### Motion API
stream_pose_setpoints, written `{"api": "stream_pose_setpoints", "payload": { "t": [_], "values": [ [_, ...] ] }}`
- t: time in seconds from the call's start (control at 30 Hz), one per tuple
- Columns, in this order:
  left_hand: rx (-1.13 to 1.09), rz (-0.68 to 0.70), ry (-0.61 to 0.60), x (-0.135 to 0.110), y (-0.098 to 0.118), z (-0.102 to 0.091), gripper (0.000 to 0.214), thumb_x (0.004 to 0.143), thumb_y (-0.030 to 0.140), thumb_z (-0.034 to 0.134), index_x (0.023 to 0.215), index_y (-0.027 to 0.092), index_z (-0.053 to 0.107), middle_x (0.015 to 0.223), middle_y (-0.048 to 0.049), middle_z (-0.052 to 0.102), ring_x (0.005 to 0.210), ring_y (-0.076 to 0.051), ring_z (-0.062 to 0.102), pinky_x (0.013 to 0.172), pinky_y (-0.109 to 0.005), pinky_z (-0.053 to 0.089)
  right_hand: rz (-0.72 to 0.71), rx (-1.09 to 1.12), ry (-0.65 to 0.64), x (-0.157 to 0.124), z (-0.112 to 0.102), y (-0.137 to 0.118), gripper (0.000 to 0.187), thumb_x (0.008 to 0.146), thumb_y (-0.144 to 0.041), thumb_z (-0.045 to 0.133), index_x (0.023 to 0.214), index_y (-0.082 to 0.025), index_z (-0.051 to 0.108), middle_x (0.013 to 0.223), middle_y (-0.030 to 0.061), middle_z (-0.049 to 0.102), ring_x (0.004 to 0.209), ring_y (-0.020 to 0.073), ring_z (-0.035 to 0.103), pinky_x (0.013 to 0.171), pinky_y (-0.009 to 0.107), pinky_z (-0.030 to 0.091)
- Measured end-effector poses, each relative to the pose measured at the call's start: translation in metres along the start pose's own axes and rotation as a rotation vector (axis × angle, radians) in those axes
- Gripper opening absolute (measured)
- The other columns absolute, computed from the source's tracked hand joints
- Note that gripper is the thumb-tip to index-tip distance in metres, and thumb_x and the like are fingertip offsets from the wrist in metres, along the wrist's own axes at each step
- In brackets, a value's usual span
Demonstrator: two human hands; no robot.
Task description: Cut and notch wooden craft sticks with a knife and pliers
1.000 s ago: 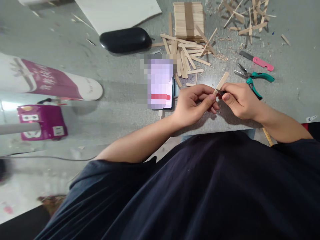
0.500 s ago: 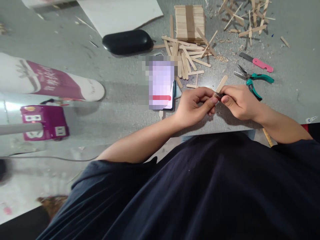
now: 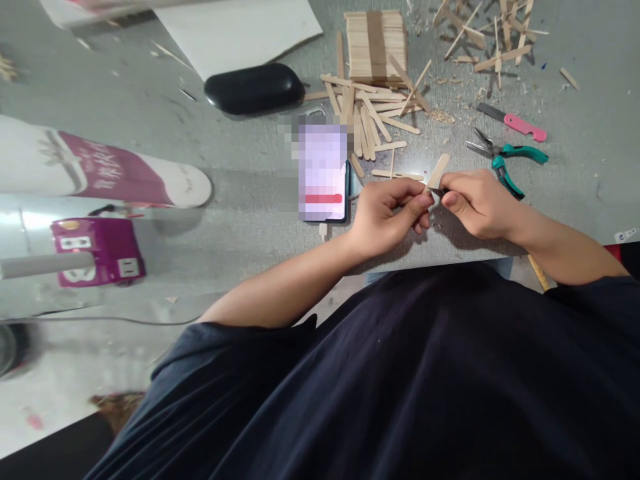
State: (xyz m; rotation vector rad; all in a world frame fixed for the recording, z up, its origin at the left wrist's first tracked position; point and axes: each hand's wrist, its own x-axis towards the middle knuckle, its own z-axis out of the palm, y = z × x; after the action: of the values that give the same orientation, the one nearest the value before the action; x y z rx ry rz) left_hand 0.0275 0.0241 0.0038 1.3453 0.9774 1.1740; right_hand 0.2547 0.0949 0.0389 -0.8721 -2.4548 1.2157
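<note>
My left hand (image 3: 390,217) is closed, its thumb and fingers pinching a wooden craft stick (image 3: 439,169) that slants up toward the right. Most of the stick's lower end is hidden by the fingers. My right hand (image 3: 475,203) is wrapped round a small knife, whose handle is hidden in the fist. Its short dark blade (image 3: 437,191) points left and meets the stick close to my left thumb tip. Just beyond the hands, another craft stick (image 3: 397,175) lies on the table. Green-handled pliers (image 3: 505,157) rest open by my right hand.
A pink folding saw (image 3: 520,125) lies past the pliers. Behind are a bundle of craft sticks (image 3: 390,47), loose sticks, crossed stick pieces (image 3: 497,50) and shavings. To the left are a phone (image 3: 324,173) with a cable, a black case (image 3: 255,88), a large cup (image 3: 125,167) and a purple power socket (image 3: 105,250).
The stick's upper end has shifted slightly left, and more of the blade shows between the hands. Both hands keep their grip. The whole view has moved a little.
</note>
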Motion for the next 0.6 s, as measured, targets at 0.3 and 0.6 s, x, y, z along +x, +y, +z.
{"api": "stream_pose_setpoints", "payload": {
  "t": [0.3, 0.6],
  "values": [
    [0.174, 0.135, -0.048, -0.0011, 0.0042, -0.0025, 0.063, 0.117, 0.064, 0.071, 0.069, 0.022, 0.067, 0.054, 0.0002, 0.065, 0.046, -0.011, 0.056, 0.049, -0.026, 0.042, 0.008, -0.014, -0.059, 0.0008, -0.0008, -0.0072, 0.069, 0.115, -0.089, 0.032, 0.082, -0.029, 0.038, 0.070, -0.0003, 0.049, 0.064, 0.0184, 0.039, 0.070, 0.041, 0.028],
    [0.288, 0.273, -0.069, -0.0011, 0.0013, -0.0067, 0.057, 0.119, 0.042, 0.065, 0.066, 0.022, 0.059, 0.052, 0.0033, 0.053, 0.046, -0.009, 0.044, 0.051, -0.027, 0.034, 0.028, -0.072, -0.069, -0.0011, 0.0009, -0.0107, 0.067, 0.116, -0.086, 0.030, 0.083, -0.029, 0.040, 0.071, 0.0007, 0.049, 0.066, 0.0190, 0.040, 0.070, 0.040, 0.027]
  ]
}}
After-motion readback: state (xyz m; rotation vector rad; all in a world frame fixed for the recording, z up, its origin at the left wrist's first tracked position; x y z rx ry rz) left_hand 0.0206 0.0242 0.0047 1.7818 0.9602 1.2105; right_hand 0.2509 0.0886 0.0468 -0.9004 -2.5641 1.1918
